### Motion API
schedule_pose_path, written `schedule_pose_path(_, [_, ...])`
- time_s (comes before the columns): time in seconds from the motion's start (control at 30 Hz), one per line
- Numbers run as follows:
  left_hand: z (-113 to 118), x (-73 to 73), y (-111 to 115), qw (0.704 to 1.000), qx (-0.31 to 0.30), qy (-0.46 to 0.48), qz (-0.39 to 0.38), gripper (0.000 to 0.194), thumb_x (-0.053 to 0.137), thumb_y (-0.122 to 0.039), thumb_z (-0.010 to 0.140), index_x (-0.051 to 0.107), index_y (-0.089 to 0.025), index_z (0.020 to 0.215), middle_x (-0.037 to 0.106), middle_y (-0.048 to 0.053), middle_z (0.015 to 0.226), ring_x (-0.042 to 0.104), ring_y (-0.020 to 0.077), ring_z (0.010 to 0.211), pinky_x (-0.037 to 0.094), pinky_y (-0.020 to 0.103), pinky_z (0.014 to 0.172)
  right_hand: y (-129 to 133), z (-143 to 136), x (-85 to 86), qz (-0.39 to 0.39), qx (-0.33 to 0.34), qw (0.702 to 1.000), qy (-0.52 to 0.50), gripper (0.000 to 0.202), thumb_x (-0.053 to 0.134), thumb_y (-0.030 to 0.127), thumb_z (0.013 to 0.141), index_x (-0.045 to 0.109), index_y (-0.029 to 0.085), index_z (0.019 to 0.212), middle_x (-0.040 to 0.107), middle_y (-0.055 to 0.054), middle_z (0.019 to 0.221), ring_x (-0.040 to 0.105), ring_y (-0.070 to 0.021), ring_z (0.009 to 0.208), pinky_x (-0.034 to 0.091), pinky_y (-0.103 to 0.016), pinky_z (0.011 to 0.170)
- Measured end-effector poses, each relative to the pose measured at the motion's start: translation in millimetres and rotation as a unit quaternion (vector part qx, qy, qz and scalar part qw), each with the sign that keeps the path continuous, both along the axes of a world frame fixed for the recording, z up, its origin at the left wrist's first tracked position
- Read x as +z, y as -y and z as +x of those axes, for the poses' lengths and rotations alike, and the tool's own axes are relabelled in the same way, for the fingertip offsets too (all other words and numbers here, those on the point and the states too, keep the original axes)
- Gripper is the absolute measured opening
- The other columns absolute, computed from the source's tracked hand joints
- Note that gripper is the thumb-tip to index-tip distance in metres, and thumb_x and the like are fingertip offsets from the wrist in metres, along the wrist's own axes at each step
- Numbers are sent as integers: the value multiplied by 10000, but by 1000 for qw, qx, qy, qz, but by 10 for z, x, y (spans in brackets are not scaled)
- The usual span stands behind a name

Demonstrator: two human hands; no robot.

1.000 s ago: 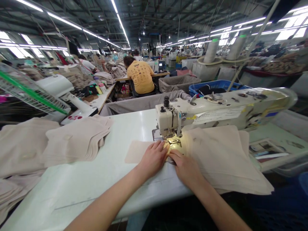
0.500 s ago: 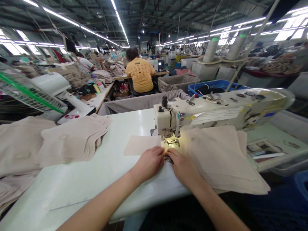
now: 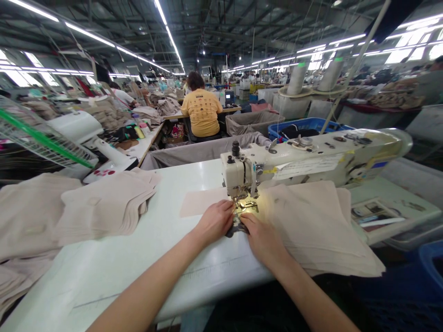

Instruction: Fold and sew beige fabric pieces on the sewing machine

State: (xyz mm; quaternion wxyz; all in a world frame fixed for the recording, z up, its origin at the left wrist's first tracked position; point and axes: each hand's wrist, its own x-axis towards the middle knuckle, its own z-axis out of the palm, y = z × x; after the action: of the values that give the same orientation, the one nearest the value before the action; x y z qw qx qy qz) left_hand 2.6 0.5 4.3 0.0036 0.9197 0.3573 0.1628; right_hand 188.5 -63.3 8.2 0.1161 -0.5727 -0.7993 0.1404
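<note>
Where left hand (image 3: 217,220) covers fabric (image 3: 199,203), edge hidden, right hand (image 3: 262,236) — grip unclear

Beyond the worktop, a blue basket (image 3: 311,123) is seen near a grey cloth-lined bin (image 3: 254,122), a white fan (image 3: 74,127) with a green-striped guard is stood at the left, and a chair is occupied by a person in a yellow shirt (image 3: 201,113).

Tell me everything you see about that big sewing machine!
The sewing machine is cream and shiny, like painted metal. Its long arm stretches over a pale table, with black knobs, dials and taped paper. Yellow light shines by its metal foot. The left hand and right hand are close; whether they touch it is hidden.
</note>
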Motion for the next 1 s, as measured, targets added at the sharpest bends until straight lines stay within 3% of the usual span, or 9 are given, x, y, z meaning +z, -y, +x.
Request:
schedule_pose_path(0.43, [-60,-94,9,999,17,44,-12,322,504,-197,970,618,-164,1270,638,120,1342,564,246,1272,467,443,1111,121,-43,-159,37,-14,999,31,503,385,52,935,590,171,1378,552,-118,1483,718,-212,1021,575,-332,857])
schedule_pose_path(0.67, [-78,-61,5,999,37,11,-12,334,499,-249,990,599,-177,1300,617,120,1360,553,256,1271,481,449,1078,115,-39,-175,49,-11,998,25,485,387,65,941,601,180,1360,572,-106,1464,724,-202,998,567,-305,846])
schedule_pose_path(0.87, [76,124,268,992,94,-86,-11,254,488,-276,1001,625,-175,1189,640,111,1103,570,267,1022,542,426,886,126,-16,-168,49,-14,999,-19,467,393,58,935,610,176,1331,601,-112,1425,706,-195,1047,544,-288,879])
schedule_pose_path(1.0, [202,106,494,990,76,-117,-33,142,511,-165,964,642,-154,1020,612,103,1043,546,264,999,541,388,870,196,21,-122,42,-6,998,-54,434,427,53,909,639,184,1265,638,-90,1364,683,-194,1090,527,-279,908])
